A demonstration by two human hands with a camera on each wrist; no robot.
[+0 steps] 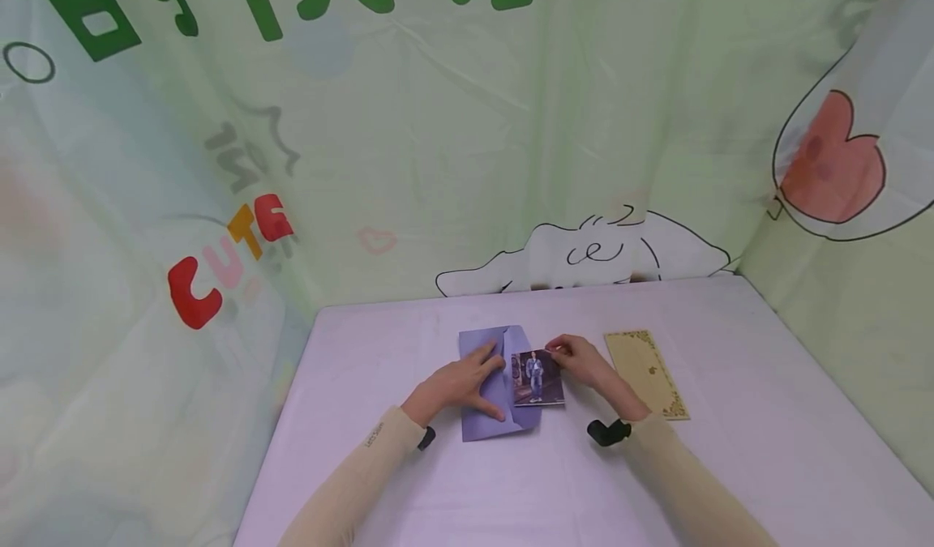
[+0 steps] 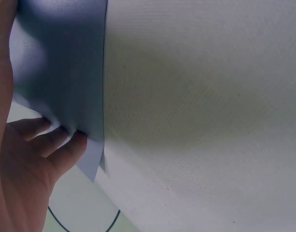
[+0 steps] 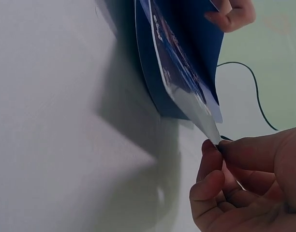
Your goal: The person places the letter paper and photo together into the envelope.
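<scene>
A purple paper envelope (image 1: 477, 425) lies on the table with its flap to the right. My left hand (image 1: 461, 381) grips its front panel, thumb and fingers spread along the opening edge. In the left wrist view, several fingertips rest bent against the bulging envelope (image 2: 66, 67). My right hand (image 1: 584, 362) pinches the upper right corner of a photo (image 1: 537, 378) of a standing person, which overlaps the flap. Seen from the right wrist, the photo (image 3: 177, 72) is tilted between the raised front panel and the flap, its corner between thumb and index finger.
A tan card (image 1: 649, 369) with an ornate brown border lies to the right, partly behind my right forearm. The table (image 1: 379, 352) has a pale lilac cover. Printed curtains (image 1: 467, 150) hang behind it and at both sides.
</scene>
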